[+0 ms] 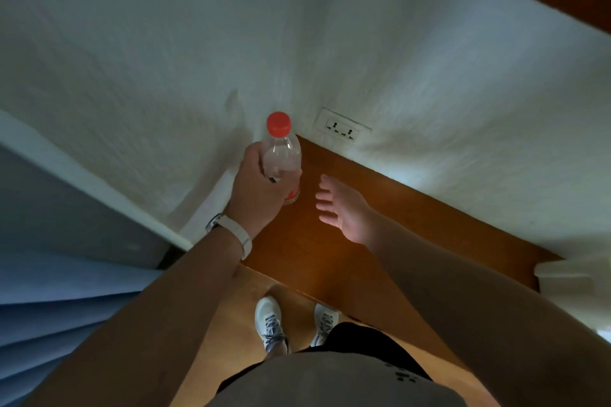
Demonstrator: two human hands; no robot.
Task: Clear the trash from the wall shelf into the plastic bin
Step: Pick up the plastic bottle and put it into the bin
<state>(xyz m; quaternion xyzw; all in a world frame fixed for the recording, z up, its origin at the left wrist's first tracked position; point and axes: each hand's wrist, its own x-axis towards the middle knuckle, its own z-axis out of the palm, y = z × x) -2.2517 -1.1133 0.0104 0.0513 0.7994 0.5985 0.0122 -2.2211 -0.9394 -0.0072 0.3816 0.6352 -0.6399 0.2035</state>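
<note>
Centrally, frame middle: bottle (283,152), clear plastic, red cap (278,124), upright, a strip of red label visible low on its body. Left hand (256,182) wrapped around the bottle's lower half, fingers closed on it; whether its base touches the shelf cannot be told. White watch (231,231) on the left wrist.
Right of centre: right hand (344,208), fingers spread and slack, gripping nothing, just beside the bottle and over the shelf (330,241).
Shelf: brown wood, running from centre to the right edge, against a white wall (165,43).
Wall, just above the shelf and right of the cap: white double socket (342,129).
Lower centre: two white shoes (269,324) on a wooden floor (231,307).
Lower left: blue folded fabric (49,307).
Bottom: grey shirt (330,383).
</note>
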